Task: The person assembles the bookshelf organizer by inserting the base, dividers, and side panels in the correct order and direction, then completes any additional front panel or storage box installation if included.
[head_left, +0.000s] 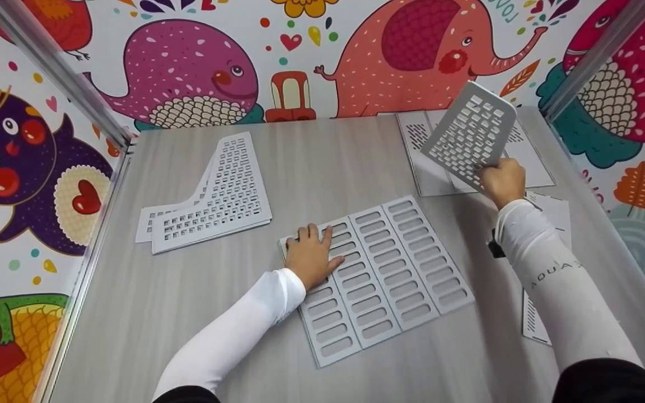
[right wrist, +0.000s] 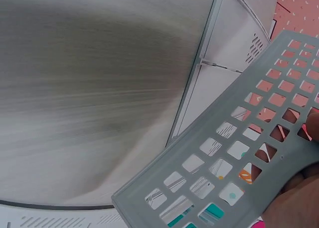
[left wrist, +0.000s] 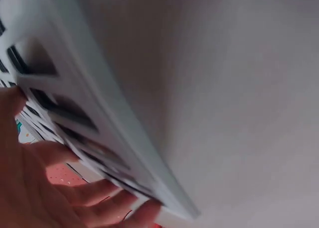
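My right hand (head_left: 506, 182) grips a flat grey panel (head_left: 508, 126) full of small square holes by its lower edge and holds it up over the back right of the table. In the right wrist view this perforated panel (right wrist: 269, 183) slants across the lower right, the hand partly out of frame. Fingers spread, my left hand (head_left: 308, 257) rests on the left side of a grey panel with long slots (head_left: 374, 273), which lies flat mid-table in several joined columns. Close up in the left wrist view, fingertips touch the edge of a panel with openings (left wrist: 114, 103).
At the left, perforated white panels (head_left: 210, 238) with a curved side lie overlapped. White panels with small slits (head_left: 434, 183) lie at the back right, partly behind the raised panel. More white panels (head_left: 559, 211) lie under the right forearm. Metal frame posts (head_left: 602, 59) and printed walls bound the table.
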Tool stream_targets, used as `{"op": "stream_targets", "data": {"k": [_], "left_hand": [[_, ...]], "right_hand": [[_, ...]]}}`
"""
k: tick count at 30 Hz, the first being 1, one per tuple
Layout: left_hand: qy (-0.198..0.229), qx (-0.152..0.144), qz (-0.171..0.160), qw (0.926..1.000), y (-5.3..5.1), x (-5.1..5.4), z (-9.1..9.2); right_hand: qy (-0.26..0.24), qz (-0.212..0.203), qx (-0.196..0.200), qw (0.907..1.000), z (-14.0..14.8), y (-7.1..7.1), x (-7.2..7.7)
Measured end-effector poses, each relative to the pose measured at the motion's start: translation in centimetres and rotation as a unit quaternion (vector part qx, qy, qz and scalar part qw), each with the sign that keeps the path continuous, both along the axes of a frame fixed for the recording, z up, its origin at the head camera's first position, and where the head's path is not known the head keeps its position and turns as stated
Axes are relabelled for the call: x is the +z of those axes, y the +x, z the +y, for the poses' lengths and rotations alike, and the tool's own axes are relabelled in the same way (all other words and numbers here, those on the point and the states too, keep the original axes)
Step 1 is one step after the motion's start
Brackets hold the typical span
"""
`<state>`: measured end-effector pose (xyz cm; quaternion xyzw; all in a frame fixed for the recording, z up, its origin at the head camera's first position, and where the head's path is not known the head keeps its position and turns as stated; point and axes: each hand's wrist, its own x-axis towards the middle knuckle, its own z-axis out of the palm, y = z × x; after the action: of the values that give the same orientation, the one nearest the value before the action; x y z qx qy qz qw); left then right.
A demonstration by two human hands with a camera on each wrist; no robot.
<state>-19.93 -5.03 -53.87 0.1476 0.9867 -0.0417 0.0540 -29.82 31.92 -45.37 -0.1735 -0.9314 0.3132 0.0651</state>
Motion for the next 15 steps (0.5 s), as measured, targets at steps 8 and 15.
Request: {"op": "stream_targets", "data": {"k": [8,15], "left_hand": [[-0.061,0.108,0.054,0.9908,1.1,-0.2,-0.1],[-0.058,0.161,0.082,0.9819,-0.6,0.7,-1.3]], "right_hand": [[-0.005,-0.013,0.004,0.9999,-1.2,-0.2,-0.1],[-0.005,-0.007,0.023,0.9997,-1.9,-0.8,0.0]]}}
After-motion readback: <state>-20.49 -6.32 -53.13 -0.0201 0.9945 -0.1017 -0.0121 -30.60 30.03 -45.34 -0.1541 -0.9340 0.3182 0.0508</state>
